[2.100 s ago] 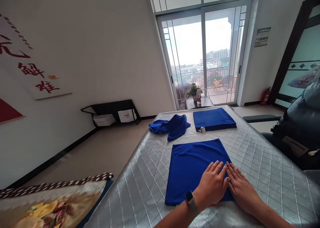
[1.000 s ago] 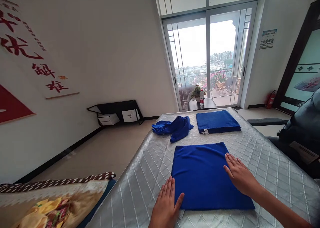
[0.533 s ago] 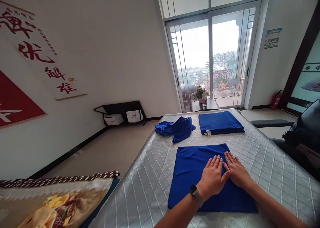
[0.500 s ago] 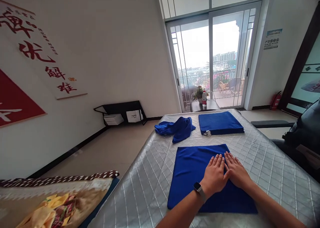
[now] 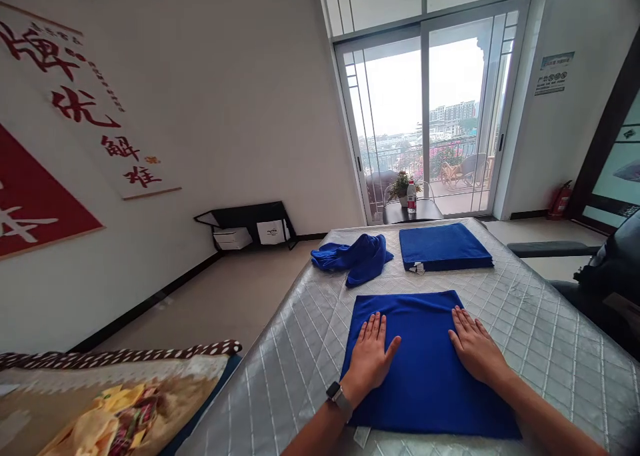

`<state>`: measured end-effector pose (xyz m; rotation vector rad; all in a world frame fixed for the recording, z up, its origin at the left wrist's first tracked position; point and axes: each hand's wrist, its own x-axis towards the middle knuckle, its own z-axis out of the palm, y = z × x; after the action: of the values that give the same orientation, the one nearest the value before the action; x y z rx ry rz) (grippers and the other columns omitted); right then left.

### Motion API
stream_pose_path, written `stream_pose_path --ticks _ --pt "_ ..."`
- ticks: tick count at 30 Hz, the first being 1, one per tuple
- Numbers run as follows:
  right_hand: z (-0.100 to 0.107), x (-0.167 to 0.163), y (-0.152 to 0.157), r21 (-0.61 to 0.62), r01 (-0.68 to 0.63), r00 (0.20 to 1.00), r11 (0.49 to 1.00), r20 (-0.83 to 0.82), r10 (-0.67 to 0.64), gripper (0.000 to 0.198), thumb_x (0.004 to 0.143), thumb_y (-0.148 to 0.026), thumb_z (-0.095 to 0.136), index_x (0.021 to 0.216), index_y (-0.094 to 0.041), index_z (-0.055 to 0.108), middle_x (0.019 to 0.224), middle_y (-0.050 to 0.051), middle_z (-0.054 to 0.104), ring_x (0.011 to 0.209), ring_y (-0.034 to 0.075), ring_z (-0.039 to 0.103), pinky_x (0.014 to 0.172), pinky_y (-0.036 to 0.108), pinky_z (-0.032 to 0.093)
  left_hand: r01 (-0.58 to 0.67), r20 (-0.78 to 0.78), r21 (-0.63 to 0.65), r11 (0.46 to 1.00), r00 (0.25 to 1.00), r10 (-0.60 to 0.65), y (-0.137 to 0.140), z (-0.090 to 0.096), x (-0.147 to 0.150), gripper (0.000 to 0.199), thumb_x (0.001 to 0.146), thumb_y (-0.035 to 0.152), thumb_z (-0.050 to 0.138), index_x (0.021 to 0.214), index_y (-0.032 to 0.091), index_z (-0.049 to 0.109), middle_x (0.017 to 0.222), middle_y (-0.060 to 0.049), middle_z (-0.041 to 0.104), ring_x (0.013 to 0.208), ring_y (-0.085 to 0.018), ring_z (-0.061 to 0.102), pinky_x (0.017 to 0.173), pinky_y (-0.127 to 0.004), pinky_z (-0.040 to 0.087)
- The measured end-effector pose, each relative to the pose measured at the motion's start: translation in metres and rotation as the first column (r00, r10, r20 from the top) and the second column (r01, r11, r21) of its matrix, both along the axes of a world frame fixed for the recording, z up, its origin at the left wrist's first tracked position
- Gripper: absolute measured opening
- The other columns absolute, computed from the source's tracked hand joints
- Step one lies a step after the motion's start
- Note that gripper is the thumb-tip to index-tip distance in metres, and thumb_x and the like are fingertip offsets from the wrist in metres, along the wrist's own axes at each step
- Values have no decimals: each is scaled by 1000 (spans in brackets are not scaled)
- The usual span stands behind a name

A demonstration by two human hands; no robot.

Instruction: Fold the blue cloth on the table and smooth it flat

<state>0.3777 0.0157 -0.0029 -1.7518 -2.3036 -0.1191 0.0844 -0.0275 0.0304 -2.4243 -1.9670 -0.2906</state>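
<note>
A blue cloth [image 5: 420, 376], squared off and lying flat, is in front of me on the silver quilted cover [image 5: 280, 363]. My left hand [image 5: 371, 356] rests flat on the cloth's left side, fingers stretched out and thumb apart; a watch [image 5: 339, 397] is on that wrist. Flat on the right edge of the same cloth lies my right hand [image 5: 475, 346], its fingers also extended. A white tag [image 5: 362, 436] pokes out under the near left edge. Beyond are a neat stack of folded blue cloths [image 5: 445, 246] and, left of it, a crumpled blue cloth [image 5: 356, 256].
Behind the bed's far end stands a small table with a potted plant [image 5: 400, 186] and a bottle [image 5: 411, 197], before a sliding glass door [image 5: 425, 123]. A black rack [image 5: 250, 219] holds white boxes. Another bed with yellow fabric [image 5: 120, 409] is at lower left.
My left hand has slid left across the blue cloth, away from my right hand, to its left side. My right hand stays near the right edge. The view has shifted slightly.
</note>
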Motion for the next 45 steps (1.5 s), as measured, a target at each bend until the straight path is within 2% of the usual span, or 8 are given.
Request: stream_pose_path --ticks 7,16,27,33,36,38,42,45 --pt "-2 0 -1 -36 24 999 999 30 -23 67 101 -41 19 155 -5 30 163 13 25 151 23 18 123 46 19 -140 37 20 990 990 139 -16 -19 -61 81 100 65 17 157 8 25 164 -17 22 151 -29 23 122 -49 29" --pt "27 -2 43 -22 -47 997 999 63 48 62 100 -38 22 154 -10 38 161 13 31 151 23 20 123 44 18 -201 32 17 980 979 200 -17 -15 -60 87 98 71 18 155 6 31 162 -18 27 151 -31 23 123 -50 25" --pt "9 -7 57 -124 114 992 986 -36 -119 70 101 -47 16 158 -7 24 165 10 21 152 22 15 123 44 16 -181 24 16 983 983 180 -16 -11 -67 79 101 65 15 155 10 33 160 -12 33 150 -27 28 123 -49 26" --pt "12 -1 60 -149 86 996 985 -7 -88 67 101 -40 15 157 -6 25 165 10 22 152 21 17 123 42 16 -181 -31 28 983 983 182 -12 -5 -68 78 101 65 16 153 10 38 158 -14 37 148 -28 32 122 -49 28" --pt "12 1 59 -151 68 997 986 -21 -72 66 101 -39 15 157 -6 27 164 10 23 152 20 17 123 41 16 -162 -49 55 985 985 165 -6 6 -49 80 101 64 15 153 7 37 158 -17 37 148 -28 33 120 -46 32" --pt "11 0 58 -140 75 996 987 -30 -80 66 100 -38 17 157 -7 27 164 11 24 152 20 17 123 42 16 -41 -58 64 997 997 45 2 14 -21 78 102 62 15 153 7 36 159 -16 37 149 -27 31 121 -44 32" --pt "7 0 56 -87 72 997 994 -34 -75 65 100 -37 20 157 -6 28 163 14 26 151 23 19 123 44 18 248 11 98 964 968 -250 31 23 69 70 104 55 14 155 11 32 161 -12 35 151 -24 24 123 -43 26" --pt "0 4 56 -48 45 999 998 -2 -45 62 98 -29 25 156 -7 31 163 13 26 151 22 19 123 43 19 345 116 118 931 926 -358 59 18 135 68 104 52 11 155 13 33 161 -11 35 152 -24 24 124 -45 25"
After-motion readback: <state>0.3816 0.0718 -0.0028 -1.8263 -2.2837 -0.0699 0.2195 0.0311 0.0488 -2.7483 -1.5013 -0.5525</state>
